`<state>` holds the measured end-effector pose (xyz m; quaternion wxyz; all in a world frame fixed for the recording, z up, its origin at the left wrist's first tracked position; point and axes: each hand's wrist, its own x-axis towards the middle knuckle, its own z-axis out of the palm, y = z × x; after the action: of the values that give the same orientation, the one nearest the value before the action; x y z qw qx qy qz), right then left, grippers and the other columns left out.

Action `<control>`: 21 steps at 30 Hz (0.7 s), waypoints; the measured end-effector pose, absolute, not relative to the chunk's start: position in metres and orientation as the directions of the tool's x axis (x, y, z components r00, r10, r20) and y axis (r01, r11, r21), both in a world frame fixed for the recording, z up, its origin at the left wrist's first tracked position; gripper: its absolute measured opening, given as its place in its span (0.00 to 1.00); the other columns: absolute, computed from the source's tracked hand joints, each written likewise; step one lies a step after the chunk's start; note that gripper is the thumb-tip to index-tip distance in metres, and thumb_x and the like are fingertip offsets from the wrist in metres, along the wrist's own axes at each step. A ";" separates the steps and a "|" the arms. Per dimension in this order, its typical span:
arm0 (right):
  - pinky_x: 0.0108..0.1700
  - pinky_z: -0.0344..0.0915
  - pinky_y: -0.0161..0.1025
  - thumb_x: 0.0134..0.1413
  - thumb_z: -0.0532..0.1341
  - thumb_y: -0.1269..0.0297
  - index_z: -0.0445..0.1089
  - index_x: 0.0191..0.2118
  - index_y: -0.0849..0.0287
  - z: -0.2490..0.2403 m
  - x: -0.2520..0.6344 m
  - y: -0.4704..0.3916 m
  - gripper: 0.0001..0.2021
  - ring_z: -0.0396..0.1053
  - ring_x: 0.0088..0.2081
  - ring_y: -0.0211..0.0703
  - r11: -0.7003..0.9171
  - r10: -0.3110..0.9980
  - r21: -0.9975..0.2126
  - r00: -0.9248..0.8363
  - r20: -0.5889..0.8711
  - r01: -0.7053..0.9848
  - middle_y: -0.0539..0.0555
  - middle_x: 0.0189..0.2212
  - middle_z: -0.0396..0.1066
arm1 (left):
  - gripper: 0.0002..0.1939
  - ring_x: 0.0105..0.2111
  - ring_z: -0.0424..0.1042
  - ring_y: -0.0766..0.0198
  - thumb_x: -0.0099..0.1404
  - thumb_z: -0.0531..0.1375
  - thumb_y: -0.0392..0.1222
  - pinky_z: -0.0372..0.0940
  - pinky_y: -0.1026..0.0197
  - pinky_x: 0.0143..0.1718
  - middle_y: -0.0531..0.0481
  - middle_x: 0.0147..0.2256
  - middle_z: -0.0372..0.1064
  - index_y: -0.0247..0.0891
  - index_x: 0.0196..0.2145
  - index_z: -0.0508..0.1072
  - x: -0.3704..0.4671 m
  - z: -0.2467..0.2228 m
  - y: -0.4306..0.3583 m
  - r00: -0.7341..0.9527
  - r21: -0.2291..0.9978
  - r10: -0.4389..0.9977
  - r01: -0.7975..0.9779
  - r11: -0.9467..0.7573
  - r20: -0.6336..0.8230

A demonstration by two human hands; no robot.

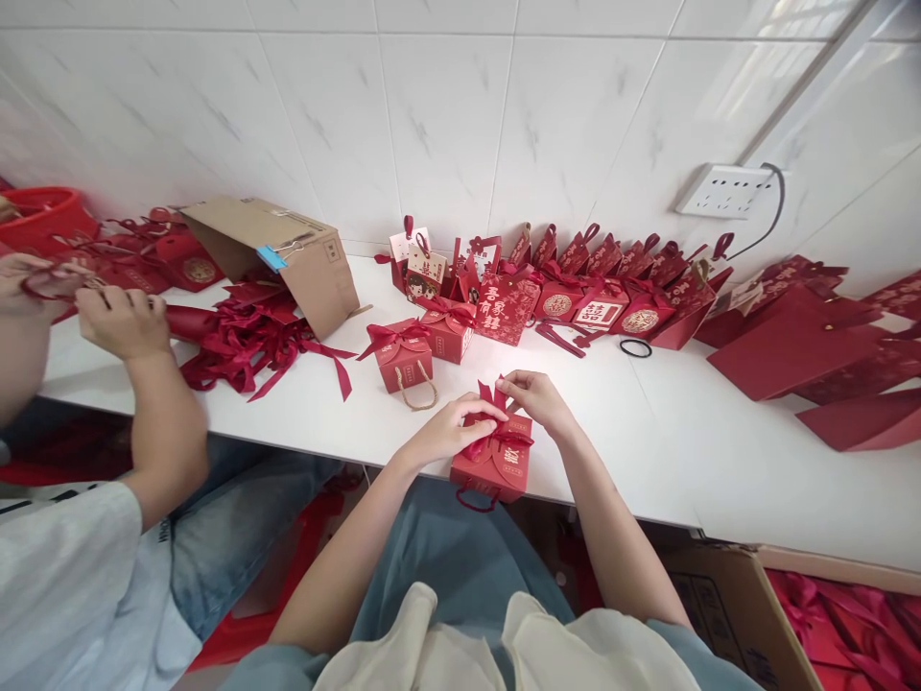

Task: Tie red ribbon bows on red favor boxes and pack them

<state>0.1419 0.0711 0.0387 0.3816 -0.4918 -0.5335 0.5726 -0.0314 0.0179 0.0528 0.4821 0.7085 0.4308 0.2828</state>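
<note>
A red gift box point(491, 472) with gold lettering and a dark red cord handle sits at the table's front edge, directly before me. A red ribbon point(512, 439) is tied in a bow over its top. My left hand point(452, 428) lies over the left side of the bow, thumb and fingers closed on the ribbon. Between thumb and fingertips, my right hand point(538, 397) pinches an upright ribbon end at the back of the box. Just behind stand two ribboned boxes; the nearer red box point(404, 363) has a gold rope handle.
Rows of red gift boxes point(507, 305) line the tiled wall. A black ring point(636, 347) lies right of them. Left are a heap of ribbons point(248, 336), a cardboard box point(317, 259) and a co-worker's hands point(119, 312). Larger red bags point(773, 341) stand right; an open carton point(748, 595) sits below.
</note>
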 end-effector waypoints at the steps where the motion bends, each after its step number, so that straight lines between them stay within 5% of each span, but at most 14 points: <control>1: 0.21 0.65 0.34 0.34 0.69 0.52 0.67 0.21 0.61 0.039 0.141 0.071 0.17 0.64 0.18 0.33 -0.137 0.962 -0.986 -0.224 -0.156 0.099 0.47 0.18 0.66 | 0.15 0.40 0.68 0.61 0.63 0.54 0.46 0.62 0.61 0.45 0.49 0.39 0.65 0.44 0.43 0.75 -0.032 0.053 0.018 0.474 0.929 0.881 0.332 -0.165 -0.013; 12: 0.16 0.60 0.31 0.46 0.64 0.59 0.64 0.22 0.60 0.038 0.134 0.072 0.12 0.64 0.14 0.34 -0.097 0.983 -0.968 -0.129 -0.129 0.230 0.46 0.16 0.64 | 0.09 0.38 0.67 0.63 0.61 0.57 0.45 0.61 0.62 0.44 0.51 0.37 0.63 0.41 0.34 0.75 -0.034 0.051 0.018 0.491 0.931 0.871 0.325 -0.166 -0.016; 17: 0.20 0.62 0.34 0.49 0.61 0.52 0.64 0.26 0.59 0.038 0.138 0.068 0.14 0.67 0.17 0.37 -0.077 0.994 -0.956 -0.056 -0.097 0.284 0.49 0.20 0.67 | 0.09 0.37 0.67 0.63 0.61 0.57 0.47 0.61 0.62 0.44 0.51 0.36 0.63 0.41 0.34 0.75 -0.033 0.051 0.018 0.471 0.929 0.882 0.338 -0.154 -0.025; 21: 0.30 0.62 0.37 0.50 0.56 0.43 0.63 0.31 0.57 0.044 0.156 0.043 0.20 0.69 0.26 0.42 0.032 0.989 -0.912 0.118 0.087 0.408 0.53 0.28 0.70 | 0.12 0.38 0.67 0.62 0.60 0.57 0.48 0.62 0.62 0.43 0.50 0.37 0.65 0.42 0.37 0.75 -0.032 0.049 0.016 0.439 0.939 0.898 0.321 -0.124 -0.032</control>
<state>0.1559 0.0425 0.0443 0.4328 -0.6095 -0.5732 0.3354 -0.0325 0.0162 0.0491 0.4930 0.6902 0.4416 0.2924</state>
